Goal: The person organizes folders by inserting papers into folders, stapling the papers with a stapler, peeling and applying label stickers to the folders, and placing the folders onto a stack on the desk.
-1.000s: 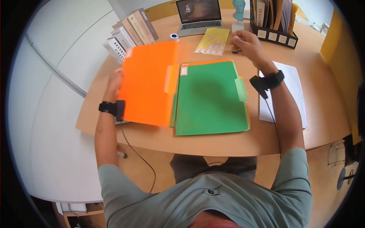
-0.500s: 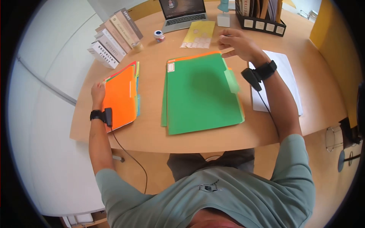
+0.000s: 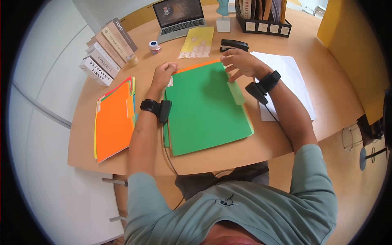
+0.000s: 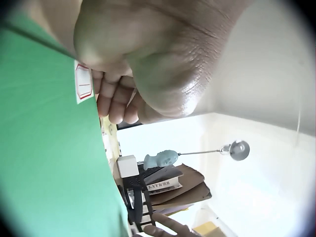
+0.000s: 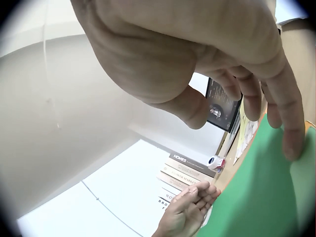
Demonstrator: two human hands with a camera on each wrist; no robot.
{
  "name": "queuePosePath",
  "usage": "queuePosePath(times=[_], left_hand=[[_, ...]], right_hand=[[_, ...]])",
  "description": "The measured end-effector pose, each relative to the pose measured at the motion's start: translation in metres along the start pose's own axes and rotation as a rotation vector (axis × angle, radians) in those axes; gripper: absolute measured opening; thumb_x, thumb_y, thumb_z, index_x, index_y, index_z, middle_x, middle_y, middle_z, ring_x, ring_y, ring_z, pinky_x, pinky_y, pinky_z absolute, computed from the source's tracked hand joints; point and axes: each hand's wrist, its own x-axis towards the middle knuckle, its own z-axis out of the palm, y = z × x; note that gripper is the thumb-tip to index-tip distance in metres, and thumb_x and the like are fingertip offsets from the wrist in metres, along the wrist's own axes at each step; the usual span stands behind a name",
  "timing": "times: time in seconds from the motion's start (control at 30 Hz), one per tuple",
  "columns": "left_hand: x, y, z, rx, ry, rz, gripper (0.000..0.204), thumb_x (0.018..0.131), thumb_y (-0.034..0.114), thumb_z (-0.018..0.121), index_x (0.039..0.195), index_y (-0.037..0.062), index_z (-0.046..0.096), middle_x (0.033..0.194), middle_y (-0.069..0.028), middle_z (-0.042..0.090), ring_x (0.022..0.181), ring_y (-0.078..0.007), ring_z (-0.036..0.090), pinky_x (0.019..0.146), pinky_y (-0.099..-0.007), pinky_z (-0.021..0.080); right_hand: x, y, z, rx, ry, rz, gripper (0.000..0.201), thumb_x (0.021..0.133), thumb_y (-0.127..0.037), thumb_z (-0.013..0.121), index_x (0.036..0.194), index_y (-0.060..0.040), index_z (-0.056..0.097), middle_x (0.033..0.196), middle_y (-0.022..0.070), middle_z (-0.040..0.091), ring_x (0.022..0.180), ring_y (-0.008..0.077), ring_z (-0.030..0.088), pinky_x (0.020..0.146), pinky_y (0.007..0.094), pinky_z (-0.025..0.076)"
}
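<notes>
A green folder (image 3: 208, 110) lies on the desk in front of the person, on top of other folders whose orange edge (image 3: 200, 65) shows along the far side. My left hand (image 3: 162, 76) is at its far left corner, fingers loosely bent, beside a white label (image 4: 84, 81) with a red border. The right hand (image 3: 245, 65) hovers over the far right corner, fingers spread, one fingertip at the light green tab (image 3: 236, 93). Neither hand grips anything. To the left, an orange folder (image 3: 115, 118) tops a second stack with red, yellow and blue edges.
White papers (image 3: 292, 77) lie to the right, near a black stapler (image 3: 234, 44). Farther back are a yellow sheet with stickers (image 3: 199, 41), a laptop (image 3: 179, 25), a bust on a white block (image 3: 223, 25) and a black organizer (image 3: 263, 28). Books (image 3: 107, 51) stand at left, near tape (image 3: 154, 46).
The left hand set the orange folder onto the left stack, released it and moved right to the green folder. The right hand came down to the green folder's far right corner, uncovering the stapler.
</notes>
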Motion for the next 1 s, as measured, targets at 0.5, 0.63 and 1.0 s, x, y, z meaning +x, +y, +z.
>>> queuePosePath(times=[0.5,0.63,1.0], left_hand=[[-0.009,-0.004,-0.005,-0.529,0.033,-0.054,0.030,0.098,0.021,0.044,0.109,-0.0032,0.059,0.101,-0.0102,0.063,0.095,-0.0181,0.060,0.089,-0.0315,0.047],[-0.044,0.040,0.006,-0.311,0.026,0.084,0.029,0.096,0.021,0.045,0.105,-0.0025,0.060,0.090,-0.0068,0.061,0.081,-0.0166,0.055,0.079,-0.0290,0.048],[0.008,-0.034,-0.019,-1.195,-0.465,0.603,0.030,0.096,0.030,0.054,0.111,0.0034,0.056,0.098,-0.0054,0.057,0.084,-0.0192,0.056,0.078,-0.0338,0.048]], right_hand=[[-0.007,-0.032,0.017,0.439,-0.103,-0.089,0.032,0.097,-0.026,0.055,0.121,-0.0048,0.055,0.113,0.0068,0.058,0.098,0.0206,0.056,0.084,0.0359,0.051],[-0.014,-0.094,0.076,0.480,-0.326,-0.327,0.031,0.100,-0.022,0.051,0.123,-0.0016,0.055,0.115,0.0118,0.062,0.103,0.0228,0.060,0.091,0.0400,0.051],[-0.032,-0.032,-0.083,-0.852,0.344,-0.412,0.047,0.087,-0.032,0.067,0.113,0.0057,0.058,0.102,0.0160,0.064,0.092,0.0251,0.063,0.078,0.0395,0.052]])
